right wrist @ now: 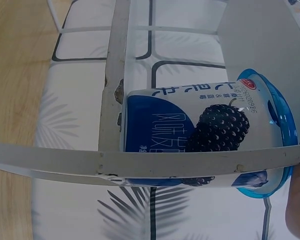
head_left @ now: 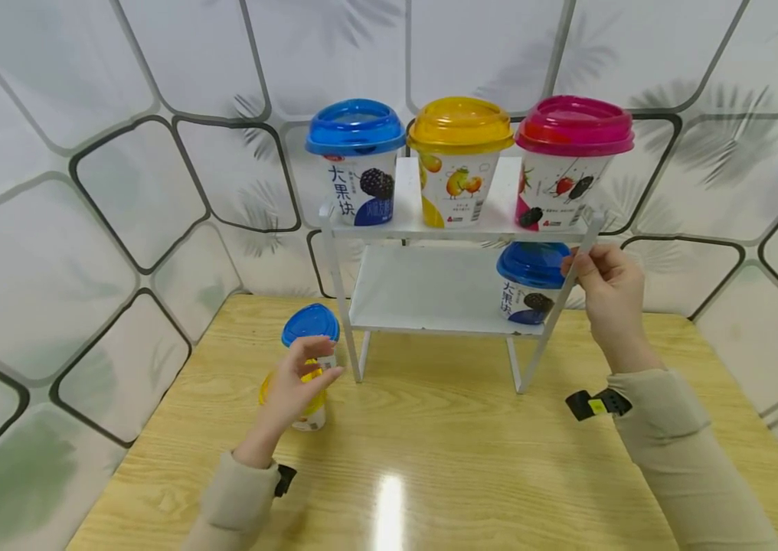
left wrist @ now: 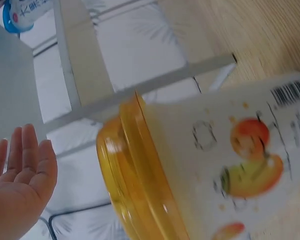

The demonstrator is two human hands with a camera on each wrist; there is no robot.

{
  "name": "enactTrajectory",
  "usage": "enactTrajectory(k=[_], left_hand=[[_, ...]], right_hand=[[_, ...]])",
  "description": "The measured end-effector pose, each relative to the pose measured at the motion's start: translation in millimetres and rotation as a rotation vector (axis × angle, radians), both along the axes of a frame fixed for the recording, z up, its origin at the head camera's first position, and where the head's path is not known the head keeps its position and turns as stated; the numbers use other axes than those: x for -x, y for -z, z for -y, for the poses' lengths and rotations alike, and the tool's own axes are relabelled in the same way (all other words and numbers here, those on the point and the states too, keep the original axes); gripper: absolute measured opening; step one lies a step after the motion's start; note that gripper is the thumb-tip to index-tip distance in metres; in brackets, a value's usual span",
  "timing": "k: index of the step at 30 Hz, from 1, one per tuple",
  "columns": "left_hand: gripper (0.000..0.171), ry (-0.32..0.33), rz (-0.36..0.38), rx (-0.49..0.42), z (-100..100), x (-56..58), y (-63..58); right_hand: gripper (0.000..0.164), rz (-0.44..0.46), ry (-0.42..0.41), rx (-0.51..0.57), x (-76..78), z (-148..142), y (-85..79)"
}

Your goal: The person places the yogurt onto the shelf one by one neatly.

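Observation:
My right hand point(head_left: 615, 295) reaches round the rack's right leg, its fingers bent and pinching the lid rim of a blue-lidded yogurt cup point(head_left: 525, 300). That cup has a blackberry print and stands at the right end of the lower shelf point(head_left: 430, 295); the leg crosses it in the right wrist view. At the left, my left hand point(head_left: 292, 383) hovers with relaxed fingers, holding nothing. It partly hides a yellow-lidded yogurt cup point(left wrist: 230, 160) with a fruit print. Behind that one stands another blue-lidded cup point(head_left: 309, 321) on the table.
The white metal rack point(head_left: 341, 298) has chipped paint. On its top shelf stand a blue-lidded cup point(head_left: 361, 184), a yellow-lidded cup point(head_left: 461, 184) and a pink-lidded cup point(head_left: 561, 184). Patterned panels point(head_left: 223, 61) enclose the wooden table point(head_left: 416, 436).

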State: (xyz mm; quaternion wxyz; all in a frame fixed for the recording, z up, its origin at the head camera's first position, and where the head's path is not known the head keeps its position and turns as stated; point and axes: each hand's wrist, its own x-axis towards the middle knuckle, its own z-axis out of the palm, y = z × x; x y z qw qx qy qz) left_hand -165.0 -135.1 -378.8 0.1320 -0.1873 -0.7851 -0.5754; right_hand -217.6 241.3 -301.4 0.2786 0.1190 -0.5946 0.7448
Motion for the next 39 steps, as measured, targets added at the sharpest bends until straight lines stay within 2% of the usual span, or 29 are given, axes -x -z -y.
enactTrajectory(k=[10, 14, 17, 19, 26, 32, 39], left_hand=[[0.035, -0.173, 0.065, 0.074, 48, -7.4, 9.8], [0.035, -0.242, 0.093, 0.061, 65, -11.7, 13.9], [0.036, -0.266, 0.144, 0.062, 76, -14.0, 18.5], [0.039, -0.271, 0.184, 0.096, 84, -14.9, 22.8], [0.056, -0.175, 0.317, 0.189, 106, -15.6, 41.1], [0.068, -0.098, 0.430, 0.246, 111, -11.5, 55.6], [0.074, 0.022, 0.464, 0.265, 106, -4.8, 68.3]], right_hand=[[0.009, -0.006, -0.005, 0.019, -0.5, 1, -0.7], [0.009, 0.003, -0.002, 0.033, -0.2, 1, -0.9], [0.009, 0.014, 0.000, 0.038, 0.2, 1, -1.3], [0.009, 0.022, 0.002, 0.039, 0.4, 1, -1.6], [0.009, 0.049, -0.011, 0.043, 0.6, 1, -0.8], [0.009, 0.048, -0.013, 0.040, 0.9, 0, 0.4], [0.009, 0.028, -0.012, 0.042, 1.2, 1, 0.1]])
